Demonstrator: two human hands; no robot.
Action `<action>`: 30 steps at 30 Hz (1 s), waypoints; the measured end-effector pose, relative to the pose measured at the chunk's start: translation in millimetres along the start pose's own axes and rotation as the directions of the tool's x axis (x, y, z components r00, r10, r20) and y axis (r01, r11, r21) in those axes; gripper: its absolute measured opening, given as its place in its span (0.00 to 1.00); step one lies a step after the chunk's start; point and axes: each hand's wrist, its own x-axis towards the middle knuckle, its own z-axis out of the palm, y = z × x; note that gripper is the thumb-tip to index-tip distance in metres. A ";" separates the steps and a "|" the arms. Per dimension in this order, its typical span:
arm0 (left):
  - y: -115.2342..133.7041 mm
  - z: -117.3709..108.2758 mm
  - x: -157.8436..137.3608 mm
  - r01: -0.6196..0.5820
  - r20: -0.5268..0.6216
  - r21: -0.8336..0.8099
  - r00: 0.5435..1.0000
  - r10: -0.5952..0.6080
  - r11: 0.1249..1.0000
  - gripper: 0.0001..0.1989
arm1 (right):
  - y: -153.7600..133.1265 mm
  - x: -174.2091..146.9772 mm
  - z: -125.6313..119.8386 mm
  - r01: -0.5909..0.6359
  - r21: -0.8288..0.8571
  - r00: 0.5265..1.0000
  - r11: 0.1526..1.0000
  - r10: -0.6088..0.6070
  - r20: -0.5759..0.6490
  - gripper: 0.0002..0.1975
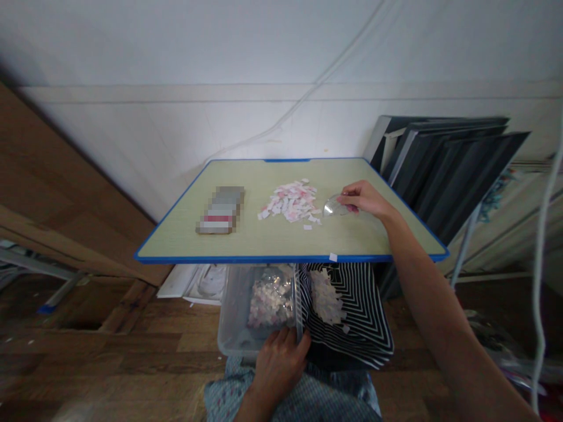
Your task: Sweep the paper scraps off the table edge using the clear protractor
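My right hand (pixel 363 198) is over the right part of the small table (pixel 193 246), fingers pinched on a clear, curved plastic piece (pixel 333 206). Just left of that piece lies a heap of small white and pink paper slips (pixel 290 201). Down at my lap, my left hand (pixel 281 358) has its fingers curled over the near rim of a translucent plastic bin (pixel 235 328). Inside the bin sits a clear bag of small pale and pink pieces (pixel 271 299). Right of it, a black-and-white striped cloth container (pixel 365 305) holds more paper slips (pixel 326 298).
A blurred-out rectangular object (pixel 221 210) rests on the table's left side. One slip (pixel 333 257) lies at the table's front edge. Dark flat panels (pixel 444 164) lean against the wall at right. A white cable (pixel 542 264) hangs at far right, and a brown wooden panel (pixel 65 193) stands left.
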 end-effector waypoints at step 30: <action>0.3 1.5 0.7 -0.012 -0.021 -0.011 1.000 0.012 1.000 0.19 | 0.0 -1.7 -4.0 -0.019 0.021 0.998 1.000 0.018 0.065 0.18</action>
